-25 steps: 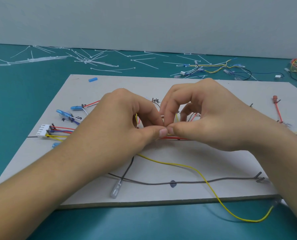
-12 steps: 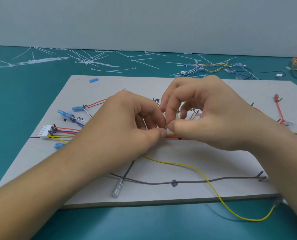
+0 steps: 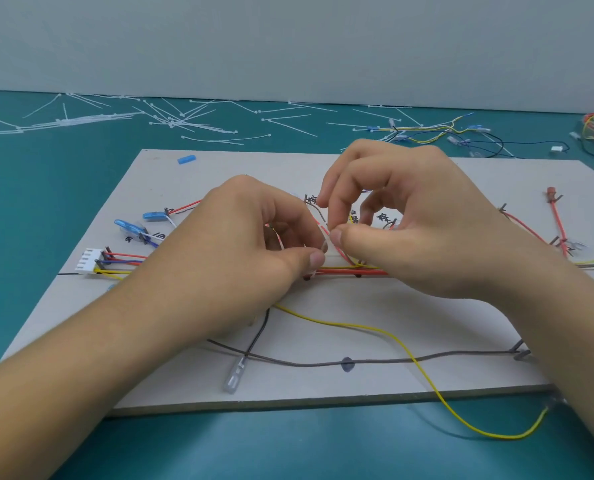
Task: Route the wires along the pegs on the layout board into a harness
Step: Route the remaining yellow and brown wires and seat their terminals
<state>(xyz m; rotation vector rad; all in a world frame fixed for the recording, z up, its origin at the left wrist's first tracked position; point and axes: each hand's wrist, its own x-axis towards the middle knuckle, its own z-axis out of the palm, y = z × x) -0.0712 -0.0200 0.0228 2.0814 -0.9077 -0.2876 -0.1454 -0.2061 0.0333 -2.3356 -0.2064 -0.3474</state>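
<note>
The left hand (image 3: pixel 240 244) and right hand (image 3: pixel 410 230), close together, each pinch fine strands (image 3: pixel 339 251) over the middle of the flat grey layout board (image 3: pixel 358 317). Just beneath them lies the red-and-yellow wire bundle (image 3: pixel 351 270).

Handwritten marks only, none surely legible.
Black pen characters (image 3: pixel 312 199) stand on the layout board (image 3: pixel 323 168): three around mid-board (partly covered, look like Chinese script) and two more left characters (image 3: pixel 160 236) by the blue terminals (image 3: pixel 129 226). All are too small and blurred to read.
</note>
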